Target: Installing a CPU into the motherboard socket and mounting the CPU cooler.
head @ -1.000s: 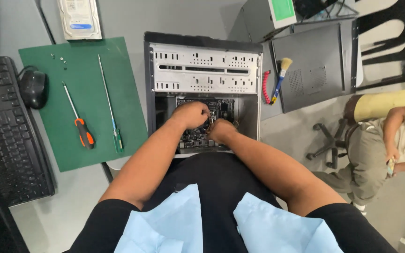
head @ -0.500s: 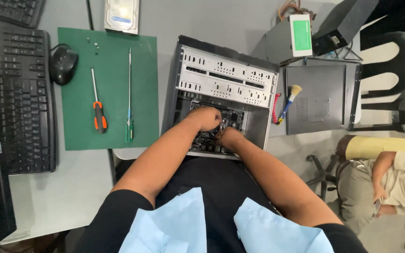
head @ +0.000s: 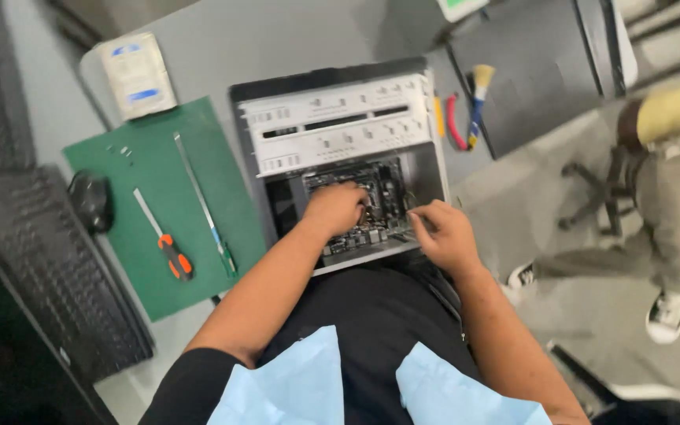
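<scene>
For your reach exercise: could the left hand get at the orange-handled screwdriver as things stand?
Probably yes: the left hand is inside the open computer case, while the screwdriver lies uncovered on the green mat beside it.

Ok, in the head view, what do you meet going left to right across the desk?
Keyboard → mouse → orange-handled screwdriver → long thin screwdriver → left hand inside the open computer case → right hand → brush
</scene>
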